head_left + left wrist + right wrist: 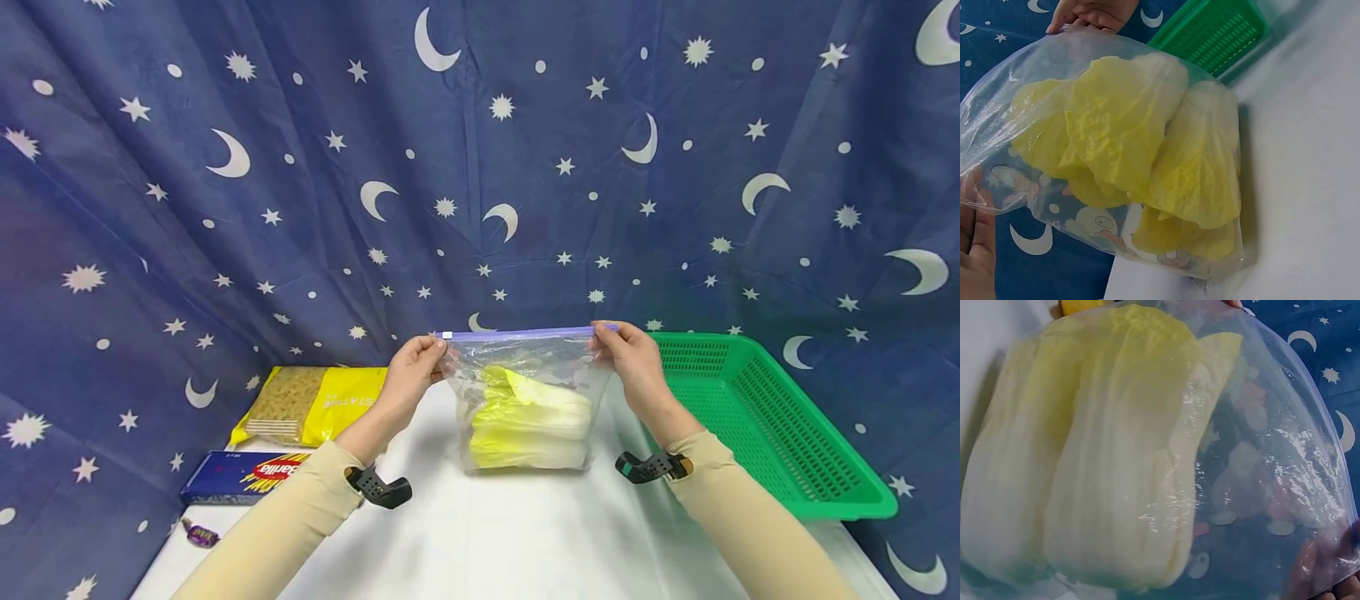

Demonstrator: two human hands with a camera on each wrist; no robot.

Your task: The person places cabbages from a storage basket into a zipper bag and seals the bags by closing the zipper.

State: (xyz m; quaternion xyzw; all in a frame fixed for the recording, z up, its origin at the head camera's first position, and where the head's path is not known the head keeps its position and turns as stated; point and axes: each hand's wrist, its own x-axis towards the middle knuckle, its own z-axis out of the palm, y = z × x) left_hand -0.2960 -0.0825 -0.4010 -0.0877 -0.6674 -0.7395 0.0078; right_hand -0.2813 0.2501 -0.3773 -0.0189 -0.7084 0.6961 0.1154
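Both hands hold a clear slider zip bag (pixel 465 408) upright by the top corners of its purple zip strip. My left hand (pixel 411 367) pinches the left corner, beside the white slider (pixel 447 335). At the right corner my right hand (pixel 632 354) pinches the strip between thumb and fingers. Inside the bag lie pale yellow-green napa cabbage leaves (pixel 528 421), stacked on their sides. In the left wrist view their frilly yellow ends (pixel 1113 125) show; the right wrist view shows their thick white stems (pixel 1116 487).
A green plastic basket (pixel 795 417) stands at the right. To the left lie a yellow bag of pasta (pixel 292 404), a blue Barilla box (pixel 232 477) and a small purple wrapped candy (pixel 199 533). Behind the white table (pixel 517 542) hangs a blue star-and-moon curtain (pixel 480 167).
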